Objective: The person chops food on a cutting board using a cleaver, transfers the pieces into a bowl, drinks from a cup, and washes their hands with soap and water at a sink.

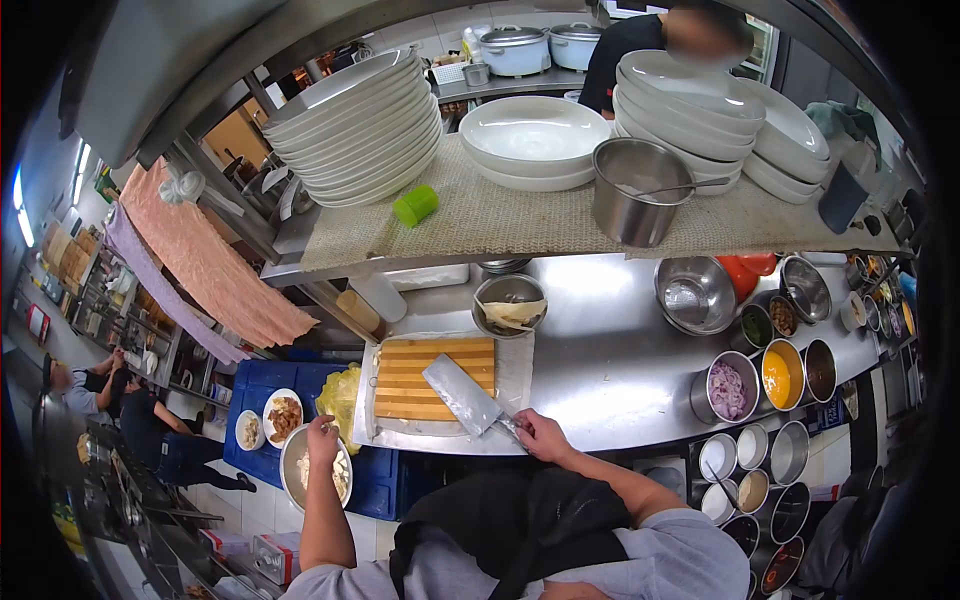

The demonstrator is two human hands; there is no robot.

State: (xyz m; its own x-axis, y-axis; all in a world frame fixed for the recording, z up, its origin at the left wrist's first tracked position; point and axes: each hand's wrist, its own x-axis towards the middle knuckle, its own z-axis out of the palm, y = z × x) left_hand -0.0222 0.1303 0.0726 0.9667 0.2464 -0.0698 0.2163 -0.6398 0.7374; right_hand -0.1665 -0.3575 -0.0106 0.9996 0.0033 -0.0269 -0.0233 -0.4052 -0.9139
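My right hand (543, 437) is wrapped round the handle of a cleaver (458, 392). Its broad blade lies flat over the right part of a striped wooden cutting board (400, 380), with pale smears on the metal. My left hand (322, 438) is at the far side of a metal bowl (291, 478) of pale chopped pieces (340, 476), its fingers closed; whether they grip the rim or some pieces is hidden. A yellowish plastic bag (340, 397) sits just beyond that hand.
The bowl, a plate of brown food (285, 412) and a small white bowl (250, 430) stand on a blue lid (262, 375). Pots of chopped red onion (732, 390) and yellow liquid (781, 375) stand right. Stacked plates (355, 130) fill the shelf overhead. A co-worker (625, 50) stands opposite.
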